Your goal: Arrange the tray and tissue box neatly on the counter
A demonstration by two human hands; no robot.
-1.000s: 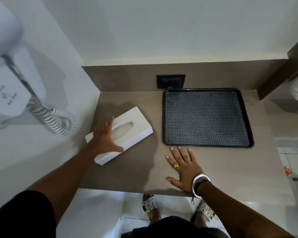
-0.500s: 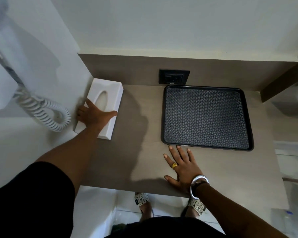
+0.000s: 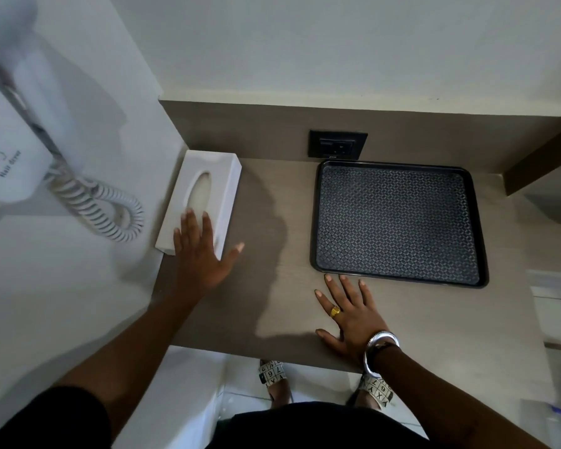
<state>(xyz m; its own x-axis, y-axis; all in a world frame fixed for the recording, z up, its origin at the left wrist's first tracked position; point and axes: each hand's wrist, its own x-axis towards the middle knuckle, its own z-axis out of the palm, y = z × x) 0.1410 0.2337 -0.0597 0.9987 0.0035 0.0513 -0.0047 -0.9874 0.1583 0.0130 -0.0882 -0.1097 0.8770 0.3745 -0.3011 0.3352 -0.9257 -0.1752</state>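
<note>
tissue box tucked into the corner, tray squared to the back wall

a person stands at a grey wood-grain counter [image 3: 272, 286]. the left hand [image 3: 198, 254] lies flat with fingers spread and loose, gripping nothing, its fingertips on the near end of a white tissue box [image 3: 204, 196] that sits along the left wall, its far end at the backsplash. the right hand [image 3: 350, 315] rests palm down, fingers splayed, on the counter just before a black tray [image 3: 399, 222], which lies against the back wall below a dark wall socket [image 3: 337, 144]. to finish well, i judge a light push with flat fingers should set the box flush and parallel to the wall. the box is smooth, rigid and oblong with an oval slot; the tray is rectangular, round-cornered, with a raised rim and woven-pattern mat.
</note>
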